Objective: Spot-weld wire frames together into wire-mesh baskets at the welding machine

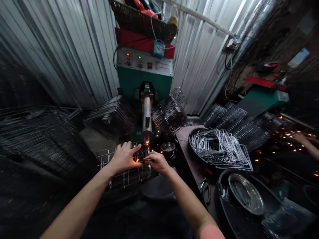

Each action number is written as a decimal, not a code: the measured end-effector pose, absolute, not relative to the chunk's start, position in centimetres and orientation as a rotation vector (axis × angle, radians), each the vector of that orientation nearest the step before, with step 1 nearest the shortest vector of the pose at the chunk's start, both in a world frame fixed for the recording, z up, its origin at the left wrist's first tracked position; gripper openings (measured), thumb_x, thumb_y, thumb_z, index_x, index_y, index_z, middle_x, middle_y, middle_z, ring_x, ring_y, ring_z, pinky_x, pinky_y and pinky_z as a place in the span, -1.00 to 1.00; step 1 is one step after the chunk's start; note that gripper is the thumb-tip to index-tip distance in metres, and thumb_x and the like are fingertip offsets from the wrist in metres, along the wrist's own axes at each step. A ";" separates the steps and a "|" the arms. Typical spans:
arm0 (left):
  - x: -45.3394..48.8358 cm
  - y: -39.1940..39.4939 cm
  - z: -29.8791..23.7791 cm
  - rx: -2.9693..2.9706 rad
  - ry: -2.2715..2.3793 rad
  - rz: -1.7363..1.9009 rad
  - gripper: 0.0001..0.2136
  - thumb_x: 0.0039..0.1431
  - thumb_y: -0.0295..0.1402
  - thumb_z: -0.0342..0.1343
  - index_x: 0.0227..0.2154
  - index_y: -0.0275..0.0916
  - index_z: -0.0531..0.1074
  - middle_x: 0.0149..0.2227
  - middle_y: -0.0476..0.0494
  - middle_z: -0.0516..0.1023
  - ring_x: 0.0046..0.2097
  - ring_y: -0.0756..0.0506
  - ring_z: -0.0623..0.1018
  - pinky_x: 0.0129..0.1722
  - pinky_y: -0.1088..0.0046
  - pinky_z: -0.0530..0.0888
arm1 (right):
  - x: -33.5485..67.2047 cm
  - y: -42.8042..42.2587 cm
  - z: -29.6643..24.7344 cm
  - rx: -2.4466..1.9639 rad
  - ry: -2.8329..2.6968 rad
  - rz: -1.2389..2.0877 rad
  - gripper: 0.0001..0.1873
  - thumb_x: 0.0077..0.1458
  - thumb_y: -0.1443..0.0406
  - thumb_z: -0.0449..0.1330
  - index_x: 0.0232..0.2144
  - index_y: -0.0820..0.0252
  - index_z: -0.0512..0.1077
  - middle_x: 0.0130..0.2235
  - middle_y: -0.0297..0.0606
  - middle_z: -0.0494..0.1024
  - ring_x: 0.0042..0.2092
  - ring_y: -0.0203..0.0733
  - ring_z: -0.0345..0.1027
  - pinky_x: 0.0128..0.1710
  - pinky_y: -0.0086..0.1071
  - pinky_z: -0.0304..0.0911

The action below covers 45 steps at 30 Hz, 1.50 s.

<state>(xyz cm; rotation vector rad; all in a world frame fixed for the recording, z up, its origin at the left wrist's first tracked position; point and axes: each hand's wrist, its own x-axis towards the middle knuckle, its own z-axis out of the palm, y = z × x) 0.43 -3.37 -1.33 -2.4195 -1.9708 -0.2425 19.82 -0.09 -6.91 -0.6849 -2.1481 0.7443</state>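
A green spot-welding machine (pixel 144 71) stands against the corrugated wall, and its metal electrode head (pixel 147 119) comes down over a wire rack (pixel 124 177) lying in front of me. Sparks glow at the weld point just below the head. My left hand (pixel 124 157) rests on the rack left of the sparks, fingers curled over its wires. My right hand (pixel 157 162) is closed on a thin wire piece at the rack's right edge, just right of the sparks.
Stacks of finished wire racks (pixel 112 116) flank the machine, with more (pixel 171 113) on its right. A dark tub of bent wire frames (pixel 219 147) sits at my right, and a metal dish (pixel 246 194) lies in a basin. Another person's hand (pixel 302 139) works among sparks at far right.
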 end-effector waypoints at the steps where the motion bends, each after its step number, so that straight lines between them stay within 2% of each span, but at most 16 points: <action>1: 0.5 -3.4 -1.5 -2.408 -1.982 -0.242 -0.27 -0.22 -0.03 0.20 0.10 -0.12 0.27 -0.06 -0.33 0.35 -0.01 -0.33 0.33 -0.07 0.16 0.26 | 19.9 -0.2 -7.0 -0.691 -2.149 0.728 -0.89 0.04 0.33 0.21 -0.32 0.18 0.51 -0.27 -0.24 0.51 -0.23 -0.28 0.40 -0.22 -0.45 0.29; 6: 0.2 -2.4 -1.9 -2.404 -2.024 -0.256 -0.28 -0.20 0.02 0.17 0.10 -0.07 0.27 0.03 -0.30 0.31 0.08 -0.30 0.28 0.01 0.19 0.23 | 19.6 0.6 -7.0 -0.739 -2.178 0.665 -0.87 0.05 0.36 0.20 -0.30 0.17 0.51 -0.29 -0.25 0.51 -0.24 -0.29 0.40 -0.22 -0.47 0.28; 14: 0.0 -0.4 -1.0 -2.385 -2.135 -0.208 -0.24 -0.20 0.05 0.13 0.13 -0.11 0.23 -0.02 -0.28 0.35 0.04 -0.30 0.33 -0.03 0.23 0.26 | 18.6 2.2 -5.8 -0.783 -2.061 0.750 -0.91 0.04 0.34 0.20 -0.35 0.17 0.50 -0.27 -0.25 0.52 -0.21 -0.27 0.40 -0.17 -0.43 0.28; 18: 0.1 -0.3 -1.0 -2.376 -2.107 -0.215 -0.24 -0.19 0.06 0.13 0.13 -0.11 0.22 -0.01 -0.31 0.34 0.05 -0.31 0.32 -0.03 0.22 0.26 | 19.5 0.1 -6.4 -0.957 -1.806 0.872 -0.78 -0.03 0.28 0.23 -0.26 0.18 0.47 -0.26 -0.25 0.53 -0.21 -0.22 0.40 -0.17 -0.38 0.28; 22: -0.2 1.1 -1.2 -2.347 -2.127 -0.231 -0.22 -0.21 0.09 0.14 0.13 -0.09 0.22 0.04 -0.34 0.31 0.11 -0.33 0.28 0.01 0.18 0.23 | 22.1 -2.3 -9.3 -1.157 -1.518 1.137 -0.77 0.01 0.19 0.11 -0.30 0.19 0.43 -0.37 -0.28 0.49 -0.33 -0.21 0.38 -0.33 -0.36 0.32; 24: -0.5 2.1 -1.3 -2.345 -2.188 -0.245 -0.21 -0.22 0.11 0.14 0.13 -0.09 0.21 0.09 -0.34 0.27 0.13 -0.33 0.26 0.02 0.17 0.23 | 24.1 -3.7 -11.5 -1.235 -1.442 1.168 -0.71 0.04 0.13 0.05 -0.29 0.18 0.42 -0.41 -0.25 0.47 -0.39 -0.19 0.37 -0.40 -0.33 0.32; 29: -0.7 3.6 -1.9 -2.360 -2.373 -0.302 -0.21 -0.25 0.13 0.13 0.12 -0.06 0.24 0.14 -0.30 0.24 0.15 -0.32 0.26 0.05 0.19 0.24 | 29.4 -7.9 -16.6 -1.393 -1.465 1.000 -0.65 0.00 -0.01 0.07 -0.21 0.00 0.37 -0.34 -0.22 0.49 -0.33 -0.03 0.40 -0.24 -0.14 0.31; 30: -0.7 3.6 -2.0 -2.373 -2.386 -0.319 -0.21 -0.24 0.14 0.12 0.12 -0.07 0.23 0.16 -0.30 0.23 0.16 -0.32 0.25 0.07 0.18 0.23 | 30.2 -8.7 -17.1 -1.410 -1.457 0.991 -0.65 0.01 -0.04 0.05 -0.22 -0.03 0.35 -0.35 -0.23 0.49 -0.35 -0.04 0.39 -0.26 -0.14 0.32; 32: -1.0 3.5 -2.3 -2.412 -2.386 -0.348 -0.19 -0.22 0.17 0.09 0.14 -0.08 0.20 0.20 -0.32 0.16 0.20 -0.34 0.19 0.12 0.10 0.16 | 31.3 -9.7 -17.4 -1.443 -1.375 1.034 -0.61 0.06 -0.08 -0.03 -0.21 -0.04 0.33 -0.42 -0.25 0.45 -0.44 -0.08 0.37 -0.42 -0.19 0.31; 34: -2.0 2.9 -2.7 -2.458 -2.378 -0.375 -0.13 -0.20 0.18 0.06 0.20 -0.10 0.08 0.26 -0.34 0.04 0.26 -0.35 0.05 0.15 -0.03 0.04 | 32.2 -9.9 -17.1 -1.462 -1.250 1.109 -0.55 0.08 -0.10 -0.08 -0.19 0.00 0.34 -0.51 -0.26 0.39 -0.50 -0.12 0.34 -0.62 -0.29 0.19; 36: -3.6 2.1 -3.2 -2.460 -2.426 -0.372 -0.05 -0.20 0.17 0.05 0.25 -0.13 -0.11 0.29 -0.36 -0.09 0.29 -0.35 -0.07 0.15 -0.14 -0.05 | 33.2 -9.4 -16.6 -1.445 -1.150 1.176 -0.52 0.04 -0.12 -0.04 -0.20 0.03 0.37 -0.53 -0.26 0.36 -0.54 -0.16 0.31 -0.71 -0.36 0.02; 38: -5.4 1.0 -3.7 -2.423 -2.511 -0.283 0.04 -0.24 0.15 0.08 0.26 -0.21 -0.22 0.30 -0.39 -0.15 0.29 -0.36 -0.13 0.13 -0.20 -0.07 | 34.7 -8.9 -15.9 -1.427 -1.092 1.198 -0.52 -0.01 -0.12 0.02 -0.25 0.05 0.42 -0.51 -0.26 0.38 -0.58 -0.21 0.26 -0.73 -0.39 -0.05; 40: -6.9 -0.3 -4.0 -2.380 -2.558 -0.165 0.06 -0.27 0.13 0.10 0.26 -0.27 -0.20 0.29 -0.40 -0.14 0.29 -0.39 -0.13 0.12 -0.22 -0.04 | 37.0 -8.5 -14.8 -1.480 -1.046 1.149 -0.52 -0.03 -0.10 0.05 -0.26 0.08 0.44 -0.51 -0.27 0.41 -0.62 -0.26 0.20 -0.73 -0.40 -0.05; 42: -7.8 -1.5 -4.0 -2.357 -2.548 -0.129 -0.01 -0.22 0.11 0.07 0.24 -0.30 -0.15 0.29 -0.38 -0.09 0.28 -0.38 -0.07 0.12 -0.18 0.01 | 40.3 -8.7 -13.2 -1.625 -1.030 0.953 -0.52 -0.02 -0.07 0.06 -0.24 0.14 0.44 -0.51 -0.28 0.44 -0.60 -0.25 0.23 -0.68 -0.40 0.04; 45: -7.9 -1.9 -4.1 -2.320 -2.539 -0.084 -0.14 -0.11 0.08 0.00 0.20 -0.32 -0.07 0.23 -0.37 0.10 0.20 -0.32 0.19 0.10 0.02 0.18 | 46.7 -10.5 -10.2 -1.999 -1.166 0.397 -0.62 0.06 0.10 0.04 -0.24 0.24 0.46 -0.28 -0.12 0.54 -0.28 -0.13 0.41 -0.37 -0.37 0.24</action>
